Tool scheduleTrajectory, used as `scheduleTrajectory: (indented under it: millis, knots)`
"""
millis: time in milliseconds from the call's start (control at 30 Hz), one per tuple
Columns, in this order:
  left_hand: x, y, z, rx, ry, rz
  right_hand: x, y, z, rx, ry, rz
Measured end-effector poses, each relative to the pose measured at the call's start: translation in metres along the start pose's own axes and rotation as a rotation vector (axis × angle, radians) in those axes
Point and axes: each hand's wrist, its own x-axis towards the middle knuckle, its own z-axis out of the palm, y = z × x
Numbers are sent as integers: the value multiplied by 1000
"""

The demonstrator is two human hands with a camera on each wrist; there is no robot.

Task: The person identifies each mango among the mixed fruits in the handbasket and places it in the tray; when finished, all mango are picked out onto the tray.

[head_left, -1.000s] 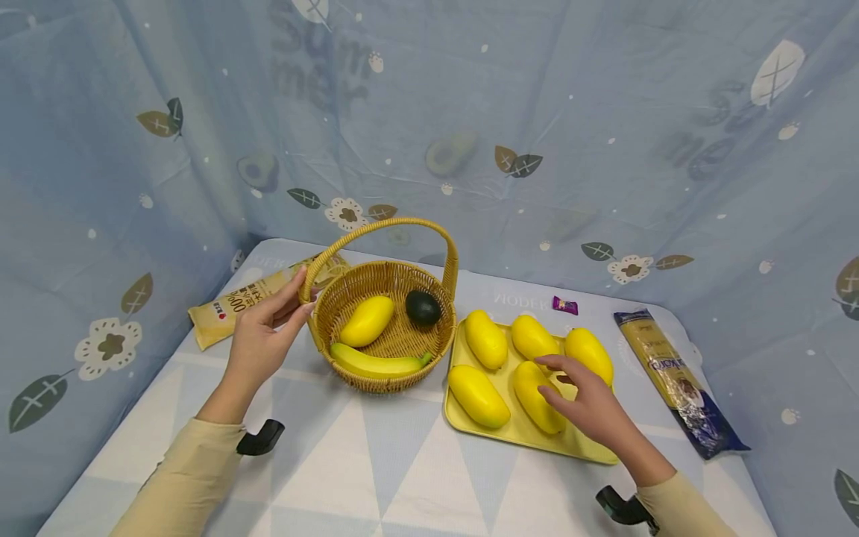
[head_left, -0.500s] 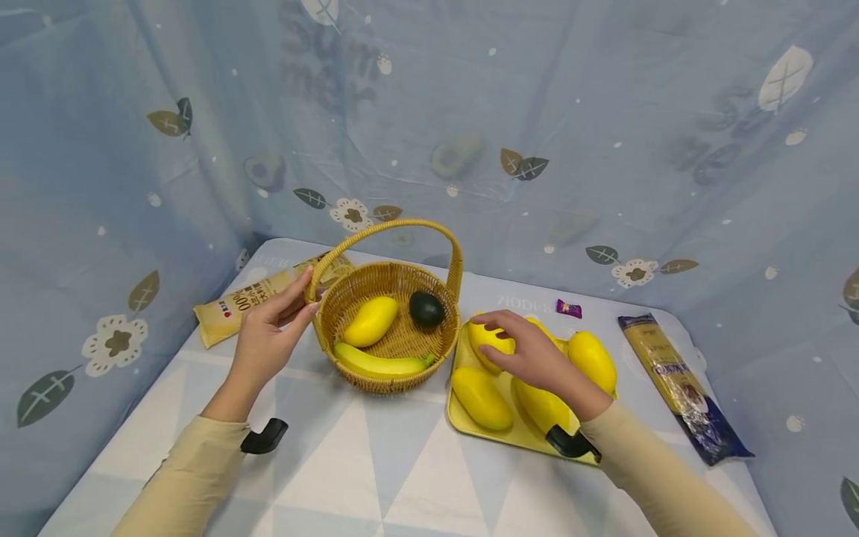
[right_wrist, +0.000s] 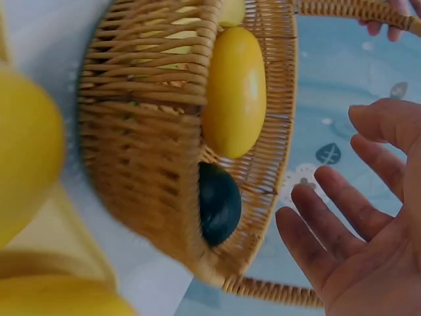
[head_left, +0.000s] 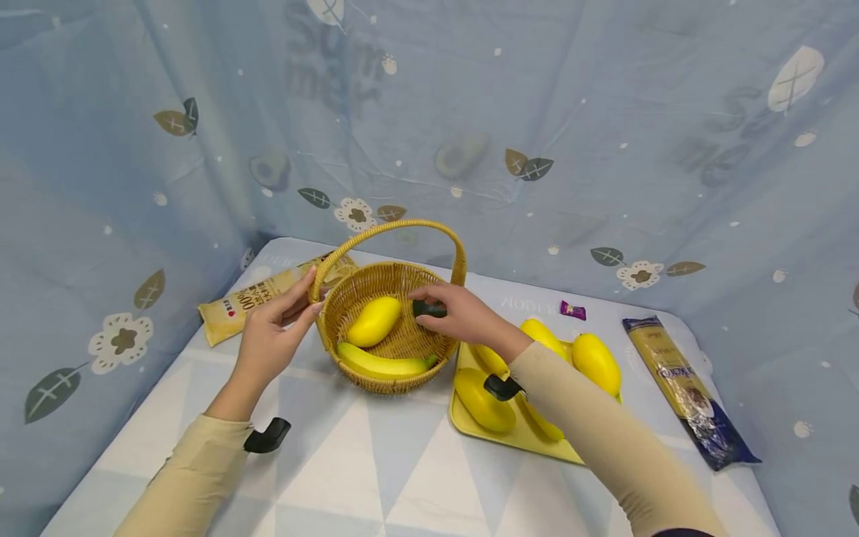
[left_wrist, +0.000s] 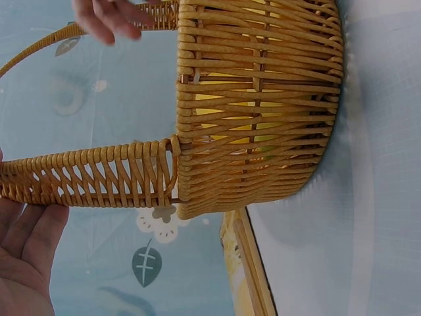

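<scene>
My left hand [head_left: 271,343] pinches the left side of the handle [head_left: 401,224] of a woven basket [head_left: 382,385], which stands upright on the table. Inside it lie a yellow mango [head_left: 373,322], a banana [head_left: 385,363] at the near side and a dark green avocado [right_wrist: 220,204]. My right hand [head_left: 470,315] hovers over the basket's right side, above the avocado, partly hiding it in the head view. From the right wrist, the fingers [right_wrist: 342,204] look spread and slightly bent, apart from the avocado, with nothing between them.
A yellow tray [head_left: 513,441] with several mangoes [head_left: 485,403] sits right of the basket, partly under my right forearm. Farther right lies a blue and gold packet [head_left: 687,388]. A small purple-wrapped sweet [head_left: 573,309] is at the back, and a yellow packet [head_left: 244,302] lies behind my left hand.
My right hand has moved left from over the mangoes on the tray to above the basket. The left hand keeps its hold on the handle; the basket's contents look the same.
</scene>
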Motion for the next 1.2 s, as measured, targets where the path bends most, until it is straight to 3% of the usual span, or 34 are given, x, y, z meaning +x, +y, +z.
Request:
scheduleTrajectory:
  millis: [400, 567, 833, 1200]
  knots:
    - [-1, 2, -3, 30, 5, 4, 66, -12, 15, -89, -100, -10]
    - [-1, 1, -3, 17, 4, 9, 84, -7, 32, -51, -184, 1]
    - [1, 2, -2, 13, -5, 7, 92, -1, 47, -70, -291, -20]
    - [1, 1, -2, 10, -6, 16, 94, 2, 49, -179, -309, 98]
